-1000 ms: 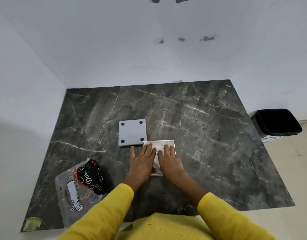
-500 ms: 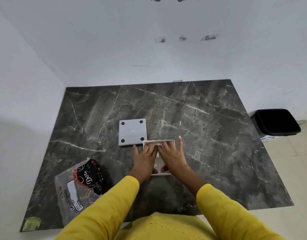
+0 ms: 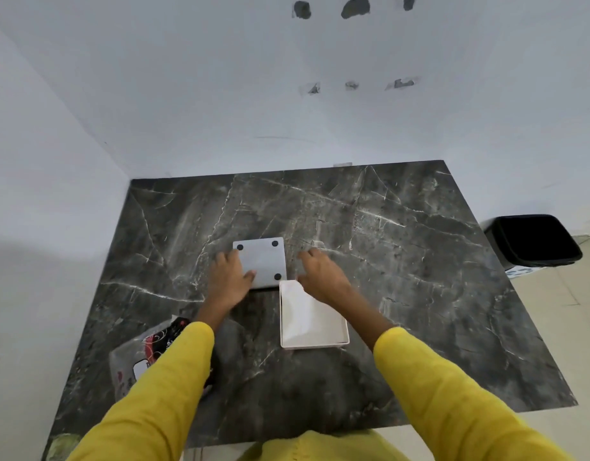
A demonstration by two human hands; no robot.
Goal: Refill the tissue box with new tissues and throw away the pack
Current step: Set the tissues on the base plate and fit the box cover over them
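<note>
From the head camera, both arms in yellow sleeves reach forward over the dark marble table point(image 3: 403, 261). The left hand point(image 3: 229, 277) lies on the left edge of the grey bottom plate point(image 3: 262, 261), which shows black round feet at its corners; the thumb presses on the plate's top and the fingers curl around its left side, so the hand grips it. The right hand point(image 3: 323, 276) hovers just right of the plate, fingers spread wide and holding nothing, partly above the far corner of the white tissue box point(image 3: 312, 319). The box lies open side up, full of white tissues, and its far left corner touches the plate. The emptied tissue pack point(image 3: 137, 361) lies near the table's front left edge, partly hidden under the left sleeve. The table's far and right parts are free. A black trash bin point(image 3: 533, 239) stands on the floor beyond the right edge.
</note>
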